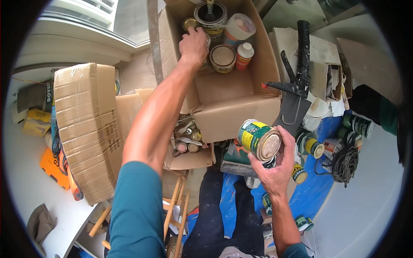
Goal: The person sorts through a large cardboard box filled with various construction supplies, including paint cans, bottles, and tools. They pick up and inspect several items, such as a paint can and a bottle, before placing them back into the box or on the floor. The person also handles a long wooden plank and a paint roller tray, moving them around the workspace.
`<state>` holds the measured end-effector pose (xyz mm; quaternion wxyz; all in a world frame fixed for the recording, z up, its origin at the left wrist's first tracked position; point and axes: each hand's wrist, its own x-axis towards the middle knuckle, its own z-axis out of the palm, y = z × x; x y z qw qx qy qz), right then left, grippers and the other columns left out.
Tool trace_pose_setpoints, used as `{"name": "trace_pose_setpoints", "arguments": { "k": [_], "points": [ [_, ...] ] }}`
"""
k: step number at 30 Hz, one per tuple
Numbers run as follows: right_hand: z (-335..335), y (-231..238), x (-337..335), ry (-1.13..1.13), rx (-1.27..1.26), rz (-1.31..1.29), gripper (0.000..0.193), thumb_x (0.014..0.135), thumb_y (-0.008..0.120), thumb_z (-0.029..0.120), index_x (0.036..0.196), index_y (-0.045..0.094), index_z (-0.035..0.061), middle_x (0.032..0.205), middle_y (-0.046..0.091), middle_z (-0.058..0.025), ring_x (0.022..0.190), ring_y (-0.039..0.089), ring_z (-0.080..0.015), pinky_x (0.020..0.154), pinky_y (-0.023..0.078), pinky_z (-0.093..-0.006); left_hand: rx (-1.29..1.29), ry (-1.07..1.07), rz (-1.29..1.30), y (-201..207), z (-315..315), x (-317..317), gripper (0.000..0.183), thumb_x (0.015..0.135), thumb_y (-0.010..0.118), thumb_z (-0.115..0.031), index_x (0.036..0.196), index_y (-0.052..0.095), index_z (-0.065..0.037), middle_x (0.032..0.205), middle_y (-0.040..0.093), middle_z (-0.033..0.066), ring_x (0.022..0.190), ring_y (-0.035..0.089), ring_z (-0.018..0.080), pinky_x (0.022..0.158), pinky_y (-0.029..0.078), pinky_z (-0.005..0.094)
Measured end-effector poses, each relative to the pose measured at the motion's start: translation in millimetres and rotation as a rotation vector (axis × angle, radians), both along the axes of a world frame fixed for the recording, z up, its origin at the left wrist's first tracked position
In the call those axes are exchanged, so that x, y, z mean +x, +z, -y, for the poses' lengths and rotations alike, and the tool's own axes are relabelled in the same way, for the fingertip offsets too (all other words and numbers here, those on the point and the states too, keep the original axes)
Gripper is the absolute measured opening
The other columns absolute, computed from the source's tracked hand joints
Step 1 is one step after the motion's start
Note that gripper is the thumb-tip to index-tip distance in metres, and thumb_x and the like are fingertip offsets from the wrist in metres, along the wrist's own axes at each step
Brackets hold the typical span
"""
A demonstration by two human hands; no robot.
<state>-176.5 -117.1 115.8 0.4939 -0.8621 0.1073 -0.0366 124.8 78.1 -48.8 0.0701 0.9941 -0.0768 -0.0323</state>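
In my right hand [277,165] is a small green and yellow paint can [254,136], tilted on its side. Its lid, crusted with dried paint, points toward my palm. My left hand [194,45] reaches into a large cardboard box [236,114] with its fingers curled down over a paint can [208,41] that the hand mostly hides. Just past those fingertips is a small can with a yellowish lid [189,22]. Around it in the box stand an open paint pot [211,26] with a brush, a translucent plastic tub [241,28], a lidded can [223,58] and a red bottle with a white cap [244,58].
A black caulking gun [301,64] rests right of the box. More paint cans [309,145] and a coiled dark cable [344,165] lie on blue sheeting [325,185]. A smaller box with little cans [189,161] sits below. Cardboard [88,133] and wooden stool legs [174,210] are at left.
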Motion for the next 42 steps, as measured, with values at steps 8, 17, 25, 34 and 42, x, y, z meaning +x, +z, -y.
{"name": "trace_pose_setpoints", "arguments": {
  "k": [8, 17, 25, 34, 42],
  "points": [
    [-6.9, -10.3, 82.5, 0.133, -0.082, 0.091, 0.07, 0.065, 0.077, 0.007, 0.13, 0.051, -0.0014, 0.119, 0.056, -0.0196, 0.11, 0.059, -0.0346, 0.097, 0.048, -0.0399, -0.008, 0.108, 0.023, -38.5, -16.6, 29.7, 0.056, 0.08, 0.077, -0.017, 0.124, 0.05, 0.004, 0.131, 0.051, 0.0222, 0.099, 0.068, 0.0398, 0.078, 0.061, 0.0445],
    [-79.6, -151.0, 227.1, 0.388, -0.31, -0.023, 0.069, 0.067, 0.077, 0.022, 0.128, 0.054, -0.0026, 0.128, 0.055, -0.0267, 0.121, 0.053, -0.0416, 0.102, 0.045, -0.0457, -1.034, 0.377, 0.128, 115.1, -39.5, -155.8, 0.035, 0.092, 0.067, -0.029, 0.112, 0.059, 0.0, 0.089, 0.063, 0.0094, 0.066, 0.058, 0.0121, 0.058, 0.047, 0.0265],
    [-97.0, -225.6, 274.6, 0.413, -0.549, 0.075, 0.08, 0.071, 0.084, 0.031, 0.133, 0.05, -0.0066, 0.134, 0.052, -0.0277, 0.127, 0.049, -0.0411, 0.11, 0.039, -0.0443, -1.573, 1.596, -0.328, 18.5, -72.8, -444.8, 0.038, 0.099, 0.048, -0.033, 0.116, 0.051, 0.0, 0.103, 0.053, 0.0144, 0.087, 0.067, 0.0306, 0.069, 0.059, 0.0375],
    [-180.7, -116.4, -24.7, 0.908, 0.069, -0.172, 0.027, 0.083, 0.066, -0.001, 0.11, 0.063, 0.0023, 0.099, 0.068, -0.0151, 0.088, 0.065, -0.031, 0.087, 0.051, -0.0364, -1.322, 1.678, -0.565, -83.5, -49.4, -557.4, 0.026, 0.097, 0.058, -0.023, 0.113, 0.06, -0.002, 0.108, 0.06, 0.014, 0.1, 0.061, 0.0233, 0.082, 0.056, 0.0362],
    [-211.3, -397.4, -82.7, 1.198, -0.829, -0.189, 0.04, 0.088, 0.056, 0.01, 0.128, 0.056, 0.0072, 0.137, 0.051, -0.0197, 0.122, 0.051, -0.0401, 0.098, 0.048, -0.0459, -0.794, 1.059, -0.339, -198.7, -105.5, -509.4, 0.028, 0.085, 0.07, -0.013, 0.109, 0.062, 0.0, 0.105, 0.059, 0.02, 0.091, 0.061, 0.0334, 0.085, 0.05, 0.0411]
  ]
}}
